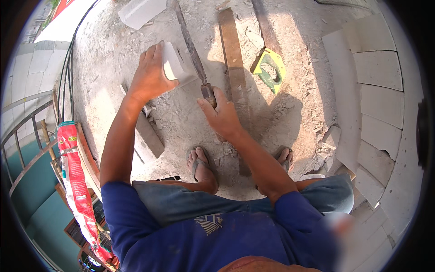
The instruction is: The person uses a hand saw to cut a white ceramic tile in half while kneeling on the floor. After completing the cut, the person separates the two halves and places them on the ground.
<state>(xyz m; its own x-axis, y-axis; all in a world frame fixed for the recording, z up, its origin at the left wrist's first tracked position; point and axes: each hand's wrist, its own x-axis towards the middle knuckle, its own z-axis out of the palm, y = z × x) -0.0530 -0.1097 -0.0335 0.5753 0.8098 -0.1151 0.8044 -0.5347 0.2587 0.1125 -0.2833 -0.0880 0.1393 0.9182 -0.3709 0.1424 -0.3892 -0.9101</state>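
My left hand [149, 75] is wrapped over the outer side of a small white lightweight block [183, 68], which stands on the dusty ground. In my right hand [222, 113] is the dark handle of a machete-like tool [189, 41] with a long, narrow, worn blade. The blade points away from me, passing close along the block's right side; whether it touches the block I cannot tell. A handsaw [272, 72] with a yellow-green handle lies to the right, its blade pointing away.
A long brown plank [233, 59] lies between the machete-like tool and the saw. Another white block [141, 12] sits at the far end. A white block wall [378, 90] rises on the right. Rubble [333, 136], a red sack bundle [77, 177] and a metal railing [29, 131] flank me.
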